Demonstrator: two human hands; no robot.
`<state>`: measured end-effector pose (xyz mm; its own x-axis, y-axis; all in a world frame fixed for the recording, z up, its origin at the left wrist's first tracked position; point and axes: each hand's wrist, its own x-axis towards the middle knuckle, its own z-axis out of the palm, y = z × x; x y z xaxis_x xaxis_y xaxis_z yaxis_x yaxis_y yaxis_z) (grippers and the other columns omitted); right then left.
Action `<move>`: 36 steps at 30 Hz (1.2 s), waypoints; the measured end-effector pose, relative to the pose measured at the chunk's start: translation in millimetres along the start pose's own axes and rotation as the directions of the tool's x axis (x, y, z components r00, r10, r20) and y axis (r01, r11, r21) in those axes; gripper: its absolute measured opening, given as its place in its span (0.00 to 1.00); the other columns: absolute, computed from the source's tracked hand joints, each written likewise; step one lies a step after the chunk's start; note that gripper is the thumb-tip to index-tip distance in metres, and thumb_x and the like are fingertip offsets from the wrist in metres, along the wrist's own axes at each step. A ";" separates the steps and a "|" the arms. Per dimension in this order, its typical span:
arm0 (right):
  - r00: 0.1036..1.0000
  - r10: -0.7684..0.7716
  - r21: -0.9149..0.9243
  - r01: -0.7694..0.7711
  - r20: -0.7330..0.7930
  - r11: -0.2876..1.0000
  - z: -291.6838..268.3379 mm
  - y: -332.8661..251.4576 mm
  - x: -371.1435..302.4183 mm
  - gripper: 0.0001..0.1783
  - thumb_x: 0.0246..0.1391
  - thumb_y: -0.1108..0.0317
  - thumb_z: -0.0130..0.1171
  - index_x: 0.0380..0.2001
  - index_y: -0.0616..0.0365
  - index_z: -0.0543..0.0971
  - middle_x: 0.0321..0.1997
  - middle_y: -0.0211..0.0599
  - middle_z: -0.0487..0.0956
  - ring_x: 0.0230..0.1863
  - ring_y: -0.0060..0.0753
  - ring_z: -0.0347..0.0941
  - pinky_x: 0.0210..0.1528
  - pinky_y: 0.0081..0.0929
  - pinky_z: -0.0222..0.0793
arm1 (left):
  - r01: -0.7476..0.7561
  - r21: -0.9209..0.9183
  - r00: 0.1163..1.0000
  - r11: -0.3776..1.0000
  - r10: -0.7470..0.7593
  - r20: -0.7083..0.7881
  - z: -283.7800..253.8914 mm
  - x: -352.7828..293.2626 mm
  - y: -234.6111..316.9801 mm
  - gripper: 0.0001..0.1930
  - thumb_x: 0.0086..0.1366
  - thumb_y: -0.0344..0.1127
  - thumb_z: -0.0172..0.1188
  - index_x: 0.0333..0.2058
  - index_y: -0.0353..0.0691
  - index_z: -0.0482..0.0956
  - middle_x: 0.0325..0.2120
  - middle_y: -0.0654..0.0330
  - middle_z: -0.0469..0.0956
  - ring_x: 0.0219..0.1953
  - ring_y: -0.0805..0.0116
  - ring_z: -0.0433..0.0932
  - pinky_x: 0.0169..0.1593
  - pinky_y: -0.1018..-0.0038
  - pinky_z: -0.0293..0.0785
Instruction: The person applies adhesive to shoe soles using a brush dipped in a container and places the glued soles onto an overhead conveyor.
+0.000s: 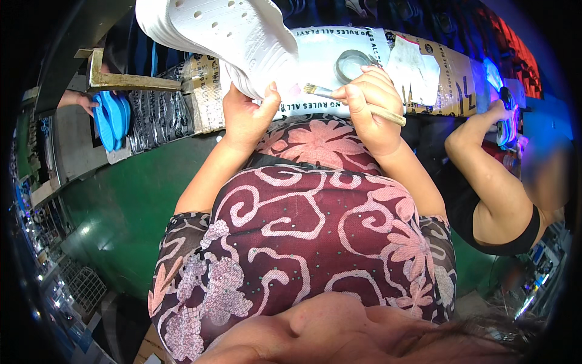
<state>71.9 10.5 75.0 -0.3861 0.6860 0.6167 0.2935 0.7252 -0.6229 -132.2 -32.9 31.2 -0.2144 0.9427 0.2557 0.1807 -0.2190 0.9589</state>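
A white clog with round holes in its upper is raised over the work surface. My left hand grips its lower end, thumb on the near side. In my right hand is a paintbrush with a pale handle, held between thumb and fingers. Its bristles point left toward the clog but stay apart from it. Just beyond my right hand stands a small round clear dish. What the dish holds, if anything, I cannot make out.
The white work surface is edged with printed tape. A pale sheet lies to the right. On the left, another person's hand touches blue clogs near a metal bracket. At right, a co-worker's arm reaches toward a lit shoe.
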 end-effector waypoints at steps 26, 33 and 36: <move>0.997 0.071 0.136 -0.076 0.040 0.988 0.9 -3.0 -3.1 0.13 0.50 0.68 0.52 0.15 0.58 0.77 0.16 0.32 0.75 0.21 0.32 0.69 0.42 0.31 0.63 | -0.220 -0.026 0.974 0.975 0.219 -0.053 5.4 3.1 -6.3 0.15 0.52 0.26 0.57 0.40 0.29 0.71 0.33 0.55 0.75 0.35 0.69 0.74 0.41 0.75 0.69; 0.994 0.048 0.064 -0.054 0.097 0.997 0.9 -2.8 0.4 0.16 0.54 0.65 0.47 0.19 0.60 0.77 0.19 0.33 0.75 0.24 0.30 0.70 0.49 0.36 0.60 | -0.298 0.014 0.954 0.955 0.298 -0.037 8.0 3.5 -5.7 0.14 0.52 0.25 0.56 0.39 0.28 0.71 0.32 0.55 0.75 0.35 0.68 0.74 0.40 0.75 0.69; 0.988 0.067 0.016 -0.070 0.136 0.997 2.0 -2.9 -0.9 0.15 0.54 0.66 0.47 0.19 0.60 0.77 0.18 0.32 0.75 0.24 0.30 0.70 0.48 0.35 0.60 | -0.284 -0.035 0.956 0.958 0.280 -0.084 10.5 4.3 -1.9 0.14 0.52 0.25 0.56 0.39 0.28 0.71 0.32 0.55 0.75 0.34 0.68 0.74 0.40 0.75 0.69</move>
<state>69.6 7.7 75.2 -0.4812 0.7185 0.5022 0.3055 0.6744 -0.6722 -123.3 -25.8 29.2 -0.2346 0.8192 0.5234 0.2000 -0.4862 0.8507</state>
